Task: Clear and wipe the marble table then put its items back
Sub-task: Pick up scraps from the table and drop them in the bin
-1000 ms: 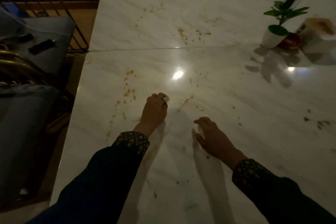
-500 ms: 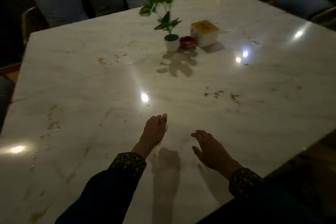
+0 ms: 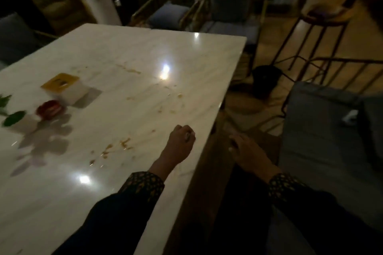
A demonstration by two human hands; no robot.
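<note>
1. Since half a second ago the view has swung right: the plant, dish and box that sat ahead at centre now sit at the far left, and the table's right edge and the floor beyond it have come into frame. The right hand, over marble before, is now off the edge.
2. Far left: potted plant (image 3: pixel 12 119), only a leaf and the white pot showing, cut by the frame. Red dish (image 3: pixel 49 109) just beside it, then the white box with yellow top (image 3: pixel 62 88). All three on the marble table (image 3: pixel 128 51), none lifted.
3. Centre: brown spill marks (image 3: pixel 116 148) near the front, more scattered toward the far right corner. Glare spots on the surface.
4. Left hand (image 3: pixel 179 144) rests near the table's right edge, fingers curled around something small and pale; too blurred to say what, possibly a wad of tissue or cloth.
5. Right hand (image 3: pixel 247 152) hovers off the table over the gap beside the grey chair seat (image 3: pixel 323 122), fingers loosely extended, holding nothing.
6. My read on the step: clearing not done, stains still there. Early in the task.
7. Next move likely calls for lifting the three items off first, the plant upright and steady, then wiping the marks.
</note>
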